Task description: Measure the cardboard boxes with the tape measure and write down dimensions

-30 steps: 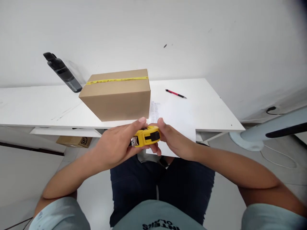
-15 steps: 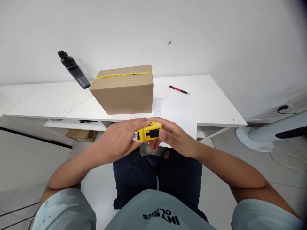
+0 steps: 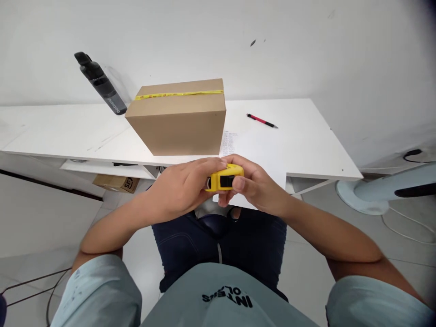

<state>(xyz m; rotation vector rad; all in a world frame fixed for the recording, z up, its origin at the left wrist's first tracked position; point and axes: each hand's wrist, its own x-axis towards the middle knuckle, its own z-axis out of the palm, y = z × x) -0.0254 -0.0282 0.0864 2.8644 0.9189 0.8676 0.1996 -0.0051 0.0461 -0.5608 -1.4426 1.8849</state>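
While a tape measure (image 3: 223,177) is held, box (image 3: 180,134) closed, interior hidden

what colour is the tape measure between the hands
The tape measure is yellow with black on one side, seen best in the head view.

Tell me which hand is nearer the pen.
Right. The right hand is below the pen in the picture; the left hand is farther off, below and left of it.
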